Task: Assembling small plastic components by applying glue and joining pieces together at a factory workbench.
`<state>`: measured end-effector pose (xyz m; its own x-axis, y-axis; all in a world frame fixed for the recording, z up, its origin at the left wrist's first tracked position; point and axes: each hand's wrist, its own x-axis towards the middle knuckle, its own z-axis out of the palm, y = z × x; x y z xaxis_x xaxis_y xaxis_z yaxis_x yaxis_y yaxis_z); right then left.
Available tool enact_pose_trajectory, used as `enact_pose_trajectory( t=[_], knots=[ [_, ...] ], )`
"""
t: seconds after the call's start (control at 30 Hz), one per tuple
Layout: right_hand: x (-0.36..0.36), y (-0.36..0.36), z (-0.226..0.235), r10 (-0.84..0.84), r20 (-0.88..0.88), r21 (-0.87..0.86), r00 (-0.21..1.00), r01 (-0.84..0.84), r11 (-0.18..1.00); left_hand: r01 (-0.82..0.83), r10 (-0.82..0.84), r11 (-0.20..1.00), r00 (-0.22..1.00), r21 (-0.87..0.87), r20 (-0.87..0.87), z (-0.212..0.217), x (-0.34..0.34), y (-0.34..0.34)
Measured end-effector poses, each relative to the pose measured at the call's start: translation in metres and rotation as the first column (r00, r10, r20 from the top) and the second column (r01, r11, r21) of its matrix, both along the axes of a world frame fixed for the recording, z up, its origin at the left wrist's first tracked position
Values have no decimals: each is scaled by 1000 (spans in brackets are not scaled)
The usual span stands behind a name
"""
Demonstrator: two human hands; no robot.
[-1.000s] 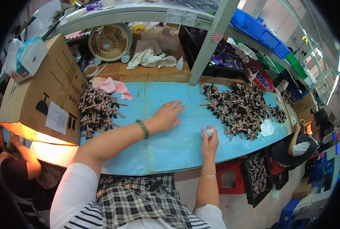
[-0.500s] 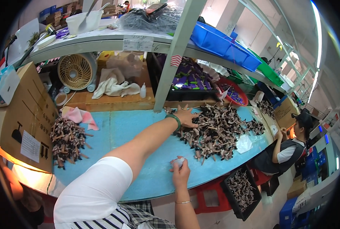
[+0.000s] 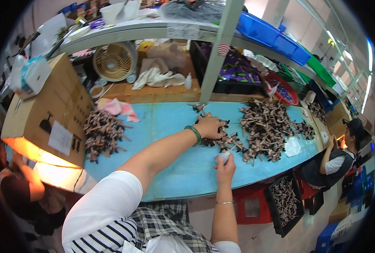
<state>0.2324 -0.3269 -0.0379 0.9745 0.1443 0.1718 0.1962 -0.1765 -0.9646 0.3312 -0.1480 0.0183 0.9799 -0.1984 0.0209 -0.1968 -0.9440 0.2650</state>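
My left hand (image 3: 208, 127), with a green bangle at its wrist, lies over some small black-and-pink pieces (image 3: 234, 143) on the blue tabletop (image 3: 170, 168). Its fingers curl down around them, and dark tips stick out past the fingers. Just right of it spreads a large pile of the same small pieces (image 3: 265, 130). Nearer to me, my right hand (image 3: 226, 169) is closed around a small whitish, rounded object (image 3: 224, 157); its exact kind cannot be made out. A second pile (image 3: 104, 133) lies at the left beside the carton.
A cardboard box (image 3: 48, 114) bounds the table's left. Behind stand a fan (image 3: 113, 62), a cloth (image 3: 156, 75) and a small bottle (image 3: 188, 81). A shelf post (image 3: 221, 55) rises at the back edge. A black tray (image 3: 283, 202) sits low right, near a seated co-worker (image 3: 328, 162).
My left hand has come nearer, drawing some pieces away from the big pile and leaving bare blue between. Its fingers were spread and now curl. The whole view has shifted; my right hand keeps its hold.
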Motion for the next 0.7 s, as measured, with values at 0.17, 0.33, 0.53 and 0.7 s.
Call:
enact_pose_trajectory(
  t=[0.17,0.33,0.53,0.7],
  knots=[
    [1,1,2,-23,18,87,1000,21,996,-160,160,987,987,-12,-9,9,-90,18],
    [-1,0,2,29,-8,179,1000,-27,983,-231,231,973,972,11,-39,20,-158,42],
    [-4,1,7,13,20,103,1000,-15,995,-222,222,968,975,115,9,58,-126,69],
    [-9,0,8,-33,28,58,999,31,998,-202,194,979,964,28,181,31,-18,61]
  ],
)
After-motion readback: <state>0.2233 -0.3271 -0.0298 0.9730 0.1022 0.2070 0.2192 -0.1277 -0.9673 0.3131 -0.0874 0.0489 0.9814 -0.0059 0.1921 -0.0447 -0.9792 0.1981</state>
